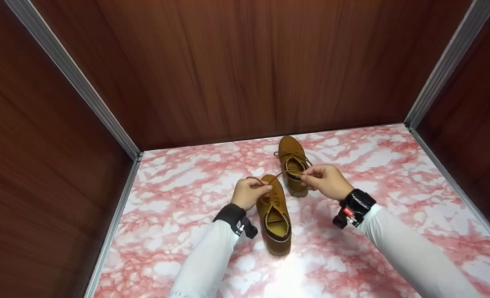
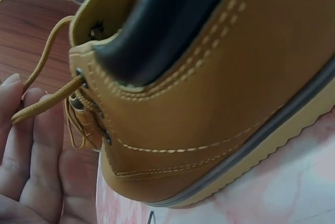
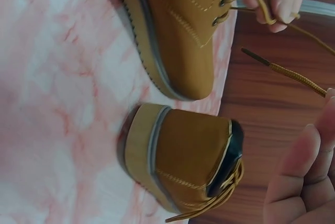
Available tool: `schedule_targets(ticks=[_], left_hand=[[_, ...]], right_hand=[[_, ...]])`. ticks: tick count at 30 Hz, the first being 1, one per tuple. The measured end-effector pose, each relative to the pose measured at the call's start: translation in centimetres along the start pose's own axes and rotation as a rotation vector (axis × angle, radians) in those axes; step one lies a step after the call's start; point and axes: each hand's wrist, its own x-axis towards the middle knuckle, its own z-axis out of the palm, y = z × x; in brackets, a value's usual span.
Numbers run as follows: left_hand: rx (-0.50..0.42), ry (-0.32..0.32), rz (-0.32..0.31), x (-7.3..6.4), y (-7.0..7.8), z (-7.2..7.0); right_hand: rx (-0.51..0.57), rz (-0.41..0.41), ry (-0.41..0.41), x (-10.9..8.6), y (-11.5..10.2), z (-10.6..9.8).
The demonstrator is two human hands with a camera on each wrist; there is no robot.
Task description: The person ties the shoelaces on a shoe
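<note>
A tan ankle shoe (image 1: 278, 247) stands upright on the surface, its toe pointing away from me. Beyond it and slightly right is a second tan shoe (image 1: 289, 145), its shoelace (image 3: 230, 188) tied in a bow. Over the nearer shoe's front, my left hand (image 1: 249, 193) pinches that shoe's brown lace (image 2: 49, 98) between thumb and fingers. My right hand (image 1: 327, 181) pinches the same lace close to its end; the dark tip (image 3: 256, 56) sticks out in the right wrist view. Between the hands the lace spans loosely, passing in front of the far shoe's opening.
Both shoes rest on a pink-and-white marbled surface (image 1: 178, 231). A dark wood-grain panel (image 1: 228, 74) rises close behind the far shoe. Side panels with grey metal posts (image 1: 79, 82) stand left and right.
</note>
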Motion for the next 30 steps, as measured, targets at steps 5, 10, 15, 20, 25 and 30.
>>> schedule_targets(ticks=[5,10,15,20,25,30], left_hand=[[0.086,0.016,0.025,-0.1,-0.2,0.1],[0.128,0.024,0.037,-0.2,-0.3,0.3],[0.131,0.036,0.032,-0.2,-0.3,0.4],[0.149,0.037,0.037,-0.2,-0.4,0.4],[0.153,0.032,0.039,-0.2,-0.5,0.3],[0.123,0.034,0.014,-0.2,-0.8,0.1]], right_hand=[[0.016,-0.019,-0.015,0.1,-0.9,0.3],[0.007,-0.046,-0.028,0.3,-1.8,0.9],[-0.056,-0.108,-0.029,0.3,-3.0,1.9],[-0.123,-0.186,-0.038,0.5,-4.0,3.0],[-0.229,-0.274,-0.035,0.8,-4.5,4.0],[-0.386,-0.334,-0.062,0.9,-4.9,5.0]])
